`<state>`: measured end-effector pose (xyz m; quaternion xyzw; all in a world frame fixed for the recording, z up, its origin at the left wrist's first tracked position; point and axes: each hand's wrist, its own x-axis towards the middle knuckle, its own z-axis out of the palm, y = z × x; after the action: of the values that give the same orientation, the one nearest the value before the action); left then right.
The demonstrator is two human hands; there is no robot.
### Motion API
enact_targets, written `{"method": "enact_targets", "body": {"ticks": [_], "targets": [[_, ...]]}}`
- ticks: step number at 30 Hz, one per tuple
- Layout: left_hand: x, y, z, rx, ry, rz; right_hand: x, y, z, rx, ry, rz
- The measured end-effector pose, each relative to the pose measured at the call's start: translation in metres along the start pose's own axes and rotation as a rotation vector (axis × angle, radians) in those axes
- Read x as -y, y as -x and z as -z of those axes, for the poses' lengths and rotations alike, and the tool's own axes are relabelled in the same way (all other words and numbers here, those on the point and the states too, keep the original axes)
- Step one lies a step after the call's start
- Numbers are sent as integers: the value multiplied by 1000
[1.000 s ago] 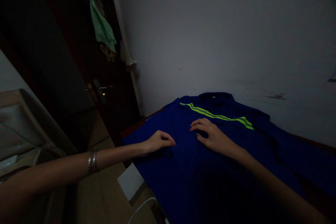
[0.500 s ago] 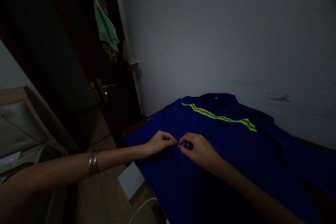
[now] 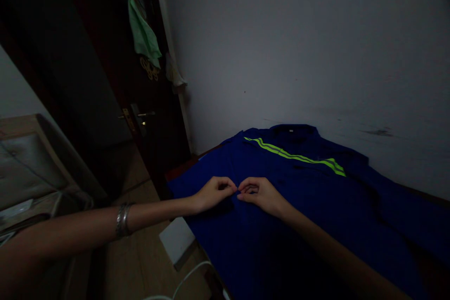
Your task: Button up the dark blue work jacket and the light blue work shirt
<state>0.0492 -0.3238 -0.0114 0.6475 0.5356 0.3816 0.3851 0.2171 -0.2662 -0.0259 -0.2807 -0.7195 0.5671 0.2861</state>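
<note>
Blue garment (image 3: 298,197) lies on the counter (image 3: 179,170); above it, my left hand (image 3: 213,194) and right hand (image 3: 262,194) almost meet, fingertips drawn together below its yellow stripe (image 3: 295,156). I cannot tell what they pinch.

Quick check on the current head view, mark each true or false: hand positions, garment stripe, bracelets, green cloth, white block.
1. The left hand and right hand have their fingertips close together over the blue garment. True.
2. The stripe across the garment is plain red. False: the stripe is bright yellow-green with a greyish middle band.
3. The bracelets are on the right arm. False: the bracelets are on the left arm, near the wrist.
4. A green cloth hangs at the dark door. True.
5. The white block lies on the garment's collar. False: the white block is beside the garment's lower left edge, away from the collar.
</note>
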Motion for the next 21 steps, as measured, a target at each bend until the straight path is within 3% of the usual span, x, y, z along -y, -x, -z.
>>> {"method": "enact_targets", "body": {"ticks": [8, 15, 21], "targets": [[-5, 17, 6, -209, 4, 87, 0, 1, 6, 34, -151, -247], [-9, 36, 5, -109, 75, 234, 1, 4, 5, 74, -193, -267], [-7, 41, -1, -59, 110, 259, 4, 5, -5, 30, -240, -301]]}}
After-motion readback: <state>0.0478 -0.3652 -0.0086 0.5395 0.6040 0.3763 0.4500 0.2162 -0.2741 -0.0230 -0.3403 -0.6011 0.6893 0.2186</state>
